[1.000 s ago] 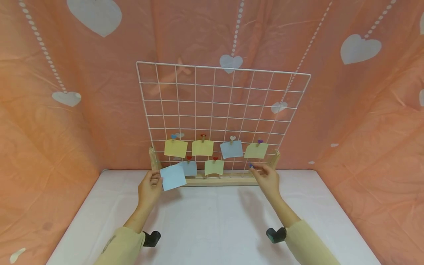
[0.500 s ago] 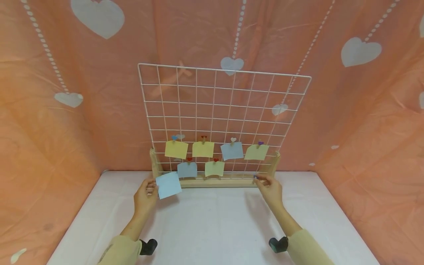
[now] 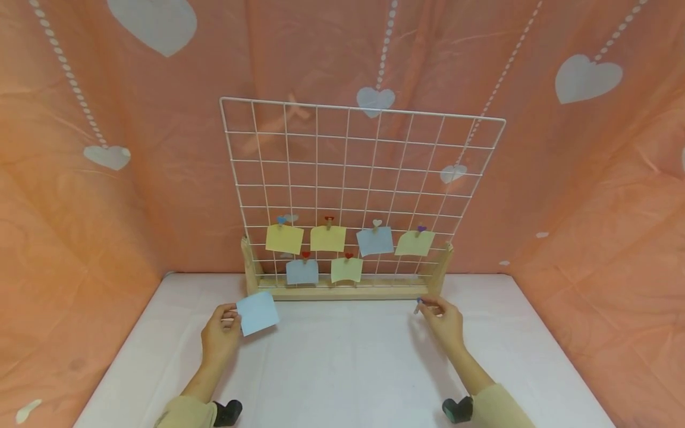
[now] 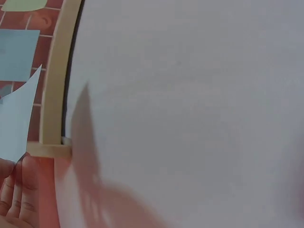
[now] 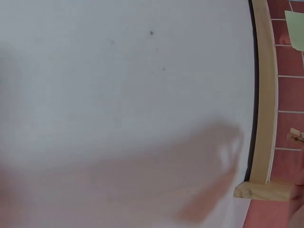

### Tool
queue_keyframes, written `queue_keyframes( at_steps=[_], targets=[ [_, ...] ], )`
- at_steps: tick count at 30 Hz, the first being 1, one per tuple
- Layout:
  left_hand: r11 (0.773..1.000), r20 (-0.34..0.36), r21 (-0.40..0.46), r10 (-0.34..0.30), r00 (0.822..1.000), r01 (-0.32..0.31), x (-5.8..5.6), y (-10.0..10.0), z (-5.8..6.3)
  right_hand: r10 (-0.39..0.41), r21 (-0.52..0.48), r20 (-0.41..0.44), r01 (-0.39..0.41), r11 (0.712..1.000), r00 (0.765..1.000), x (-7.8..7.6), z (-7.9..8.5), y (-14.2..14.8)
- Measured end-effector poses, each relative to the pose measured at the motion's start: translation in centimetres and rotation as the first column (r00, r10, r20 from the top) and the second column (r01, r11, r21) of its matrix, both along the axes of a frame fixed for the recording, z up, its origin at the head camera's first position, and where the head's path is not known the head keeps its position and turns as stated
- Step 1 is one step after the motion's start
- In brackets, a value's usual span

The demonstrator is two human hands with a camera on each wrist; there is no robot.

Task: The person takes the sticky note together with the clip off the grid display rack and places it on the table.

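Note:
My left hand pinches a light blue paper note by its left edge, in front of the rack's left foot. In the left wrist view the note curves upward from the thumb and fingers. My right hand pinches a small clothespin with a blue top, near the rack's right foot; its wooden end shows at the right wrist view's edge. Behind both hands stands a white wire grid in a wooden base. Several yellow, blue and green notes hang on its lower part from heart-topped clothespins.
A white tabletop spreads before the rack. An orange curtain with pale hearts encloses the back and sides. The base's wooden side posts rise at both ends of the grid. Black wrist cameras sit by the sleeves.
Both hands have drawn back from the grid toward the person and apart, the left with its blue note, the right with its clothespin. The hung blue note at lower left is now uncovered.

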State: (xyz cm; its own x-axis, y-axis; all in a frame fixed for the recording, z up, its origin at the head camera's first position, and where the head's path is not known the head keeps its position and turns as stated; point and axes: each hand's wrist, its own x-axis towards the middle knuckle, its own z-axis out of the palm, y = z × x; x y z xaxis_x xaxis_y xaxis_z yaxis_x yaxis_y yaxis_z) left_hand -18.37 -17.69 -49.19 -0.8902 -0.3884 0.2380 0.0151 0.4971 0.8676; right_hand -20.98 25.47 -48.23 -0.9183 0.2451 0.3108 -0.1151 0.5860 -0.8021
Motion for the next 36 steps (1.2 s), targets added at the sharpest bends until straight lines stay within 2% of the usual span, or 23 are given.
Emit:
queue_keyframes(
  at_steps=[6,15,18,25,29,36],
  targets=[
    [1.000,0.049,-0.001,0.006,0.999,-0.006,0.6,-0.9,-0.9,-0.008,0.020,0.008,0.008,1.000,1.000,0.4,-0.6,0.3],
    [1.000,0.079,0.005,-0.001,0.997,0.001,1.4,-2.0,-1.5,-0.051,-0.022,0.081,0.053,0.998,0.995,0.9,-1.4,1.0],
    [1.000,0.083,-0.022,0.008,0.997,-0.006,1.5,-2.3,-1.7,-0.060,-0.037,0.105,0.064,0.997,0.993,1.1,-1.4,1.3],
    [0.989,0.105,-0.145,0.045,0.994,-0.029,1.6,-3.5,-2.4,-0.061,-0.114,0.153,0.079,0.990,0.986,1.4,-1.6,1.8],
    [0.988,0.123,-0.152,0.036,0.992,-0.017,1.7,-3.9,-2.5,-0.059,-0.138,0.192,0.087,0.987,0.980,1.6,-2.0,2.2],
    [0.988,0.137,-0.156,0.021,0.990,0.001,1.8,-4.3,-2.6,-0.070,-0.108,0.235,0.097,0.989,0.970,1.8,-2.4,2.7]
  ],
)
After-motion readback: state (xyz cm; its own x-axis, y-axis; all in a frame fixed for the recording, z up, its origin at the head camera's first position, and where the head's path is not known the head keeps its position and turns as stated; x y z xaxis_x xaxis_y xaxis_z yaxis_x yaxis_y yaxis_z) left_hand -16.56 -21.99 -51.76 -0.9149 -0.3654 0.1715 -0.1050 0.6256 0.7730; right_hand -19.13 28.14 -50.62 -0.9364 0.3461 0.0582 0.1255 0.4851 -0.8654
